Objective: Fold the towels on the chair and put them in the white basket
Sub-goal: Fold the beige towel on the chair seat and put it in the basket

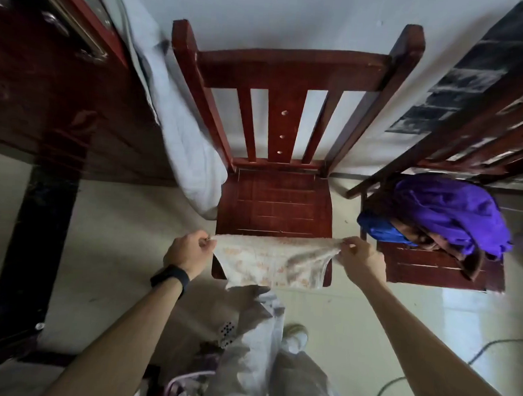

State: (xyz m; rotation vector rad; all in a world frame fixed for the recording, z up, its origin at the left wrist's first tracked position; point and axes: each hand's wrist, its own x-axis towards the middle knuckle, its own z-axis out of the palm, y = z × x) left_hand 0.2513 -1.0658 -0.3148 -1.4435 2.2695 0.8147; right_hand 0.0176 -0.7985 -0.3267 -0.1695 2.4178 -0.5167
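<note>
- The red chair (275,204) stands just beyond both hands, with its slatted seat bare. It is the surface to fold on, so the cloth should be laid well onto it and not left over the front edge.
- A second chair (427,269) stands to the outside of the right hand. It carries a pile (446,215) of purple, blue and brown towels that are not yet folded.
- The pale patterned towel (268,259) is stretched between the two hands. Its top edge is fairly taut and level, and the rest hangs down over the chair's front edge.
- The left hand (188,251) pinches one top corner of the towel, with the fingers curled in on it.
- The right hand (359,259) pinches the other corner, where some slack cloth is bunched (this needs smoothing out).
- To fold it well, I judge:
  - Keep both corners level.
  - Shake the bunching out towards the right hand.
  - Lay the towel flat, then bring corner to corner so the edges line up before creasing.
- I cannot pick out the white basket with certainty.
</note>
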